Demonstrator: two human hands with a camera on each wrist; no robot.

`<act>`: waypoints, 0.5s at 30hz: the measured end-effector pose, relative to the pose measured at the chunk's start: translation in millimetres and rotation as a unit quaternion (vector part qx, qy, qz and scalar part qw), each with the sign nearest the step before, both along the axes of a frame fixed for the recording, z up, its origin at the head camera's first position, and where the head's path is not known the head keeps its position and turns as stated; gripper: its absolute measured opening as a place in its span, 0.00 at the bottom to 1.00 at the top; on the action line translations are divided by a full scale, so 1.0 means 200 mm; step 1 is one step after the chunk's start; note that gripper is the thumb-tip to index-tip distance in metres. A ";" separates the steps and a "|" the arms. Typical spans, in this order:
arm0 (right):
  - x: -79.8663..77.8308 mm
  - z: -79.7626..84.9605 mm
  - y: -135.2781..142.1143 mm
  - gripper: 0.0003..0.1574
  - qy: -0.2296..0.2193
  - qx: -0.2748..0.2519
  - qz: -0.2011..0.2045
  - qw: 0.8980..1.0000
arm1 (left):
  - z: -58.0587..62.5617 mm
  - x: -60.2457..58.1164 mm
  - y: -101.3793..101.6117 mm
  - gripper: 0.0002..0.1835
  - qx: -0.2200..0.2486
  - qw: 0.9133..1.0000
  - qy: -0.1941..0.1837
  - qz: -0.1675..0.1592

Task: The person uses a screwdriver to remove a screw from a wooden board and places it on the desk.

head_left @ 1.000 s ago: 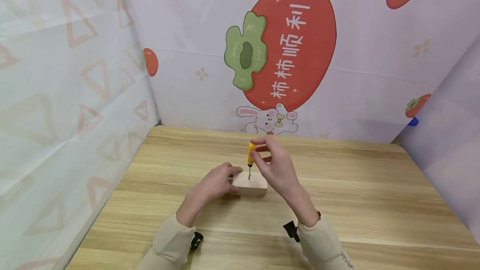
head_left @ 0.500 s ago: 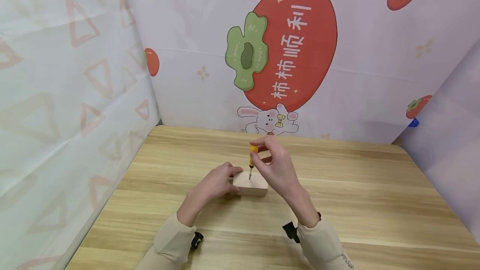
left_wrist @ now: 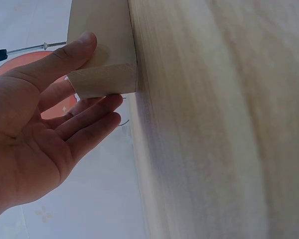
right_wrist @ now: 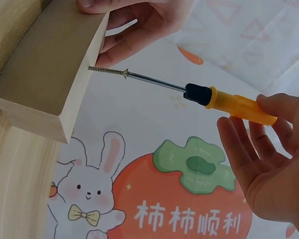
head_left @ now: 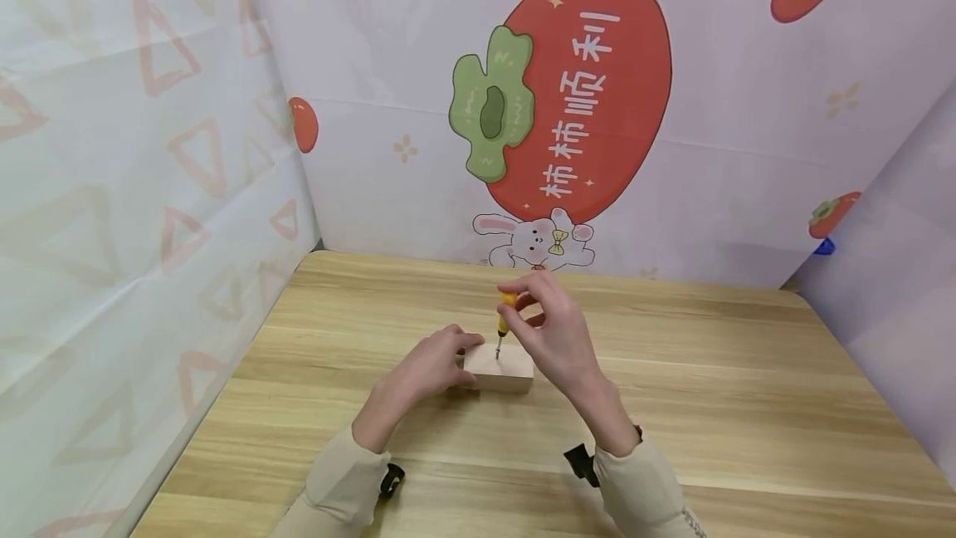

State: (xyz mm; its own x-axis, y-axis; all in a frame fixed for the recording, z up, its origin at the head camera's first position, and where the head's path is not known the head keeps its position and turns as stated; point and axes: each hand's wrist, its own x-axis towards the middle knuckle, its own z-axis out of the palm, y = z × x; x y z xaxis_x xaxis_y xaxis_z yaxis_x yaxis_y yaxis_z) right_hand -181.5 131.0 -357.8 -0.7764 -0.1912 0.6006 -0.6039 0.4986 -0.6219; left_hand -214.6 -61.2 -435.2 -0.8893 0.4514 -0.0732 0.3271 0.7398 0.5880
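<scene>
A pale wooden block (head_left: 499, 361) lies on the table. My left hand (head_left: 426, 365) grips its left end, with the thumb on the near face and the fingers round the end and far side in the left wrist view. A screw (right_wrist: 107, 70) stands in the block's top, much of its thread showing. On its head rests the tip of a screwdriver (right_wrist: 239, 107) with a yellow handle and black collar. My right hand (head_left: 556, 339) pinches the handle near its end between thumb and fingers. The screwdriver leans slightly to the right in the head view.
A wood-grain table (head_left: 709, 405) spreads round the block. Behind it hangs a cloth (head_left: 358, 181) printed with persimmons and a rabbit, and a patterned sheet (head_left: 149, 214) hangs at the left. Something small and blue (head_left: 824, 246) shows at the back right corner.
The screwdriver's handle has tipped a little to the right, and my right fingers have shifted on it. My left hand and the block have stayed in place.
</scene>
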 end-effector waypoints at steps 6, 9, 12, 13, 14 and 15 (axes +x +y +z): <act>0.02 -0.01 0.00 0.20 -0.038 -0.035 0.020 0.998 | -0.01 0.00 0.00 0.32 -0.002 1.000 0.007 -0.004; 0.03 -0.01 0.01 0.17 -0.031 -0.038 0.019 0.999 | -0.01 -0.01 0.00 0.32 -0.004 1.000 0.010 -0.006; 0.02 0.00 0.01 0.18 -0.019 -0.032 0.012 0.999 | -0.01 -0.01 0.00 0.32 -0.007 1.000 0.011 -0.008; 0.02 0.00 0.02 0.19 -0.015 -0.029 0.009 0.999 | -0.01 -0.01 0.00 0.32 -0.008 1.000 0.011 -0.009; 0.02 0.00 0.02 0.19 -0.010 -0.026 0.006 1.000 | -0.01 -0.01 0.00 0.32 -0.008 1.000 0.011 -0.010; 0.02 0.00 0.02 0.18 -0.007 -0.022 0.003 1.000 | 0.00 -0.01 0.00 0.32 -0.009 1.000 0.012 -0.010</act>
